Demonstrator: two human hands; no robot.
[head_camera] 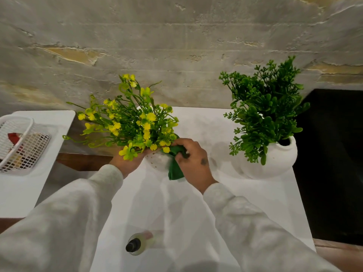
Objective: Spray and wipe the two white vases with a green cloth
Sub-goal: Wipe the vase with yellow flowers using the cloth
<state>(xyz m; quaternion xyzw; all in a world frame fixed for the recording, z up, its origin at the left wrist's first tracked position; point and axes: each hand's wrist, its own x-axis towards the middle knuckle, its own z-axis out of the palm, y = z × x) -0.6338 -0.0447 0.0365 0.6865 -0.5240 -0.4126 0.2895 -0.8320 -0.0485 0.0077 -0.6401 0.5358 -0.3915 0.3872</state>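
The person stands at a white bench [245, 203] and works on the first of the two vases. This white vase with yellow flowers [160, 160] is near the middle of the view, tilted toward the person. The left hand [130, 160] is clamped on its left side, just under the blossoms, and steadies it. The right hand [193, 160] is closed on the green cloth [175, 169] and presses the cloth against the right side of the vase, at about 3 o'clock of its body. So the two hands are apart, one on each side of the vase.

The second white vase with green leaves [275, 161] stands upright at 3 o'clock from the first one, well apart from both hands. Nothing touches it. I cannot tell from the view if it is wet or dry.

The spray bottle [140, 243] lies at 6 o'clock, near the front edge of the bench, and no hand holds it. A white wire basket [21, 144] stands at 9 o'clock on a separate white surface.

My judgement: the spraying of the first vase seems done, because the bottle is put down and the wiping is in progress. The rest of this wipe remains, and then probably the whole spray and wipe of the second vase.
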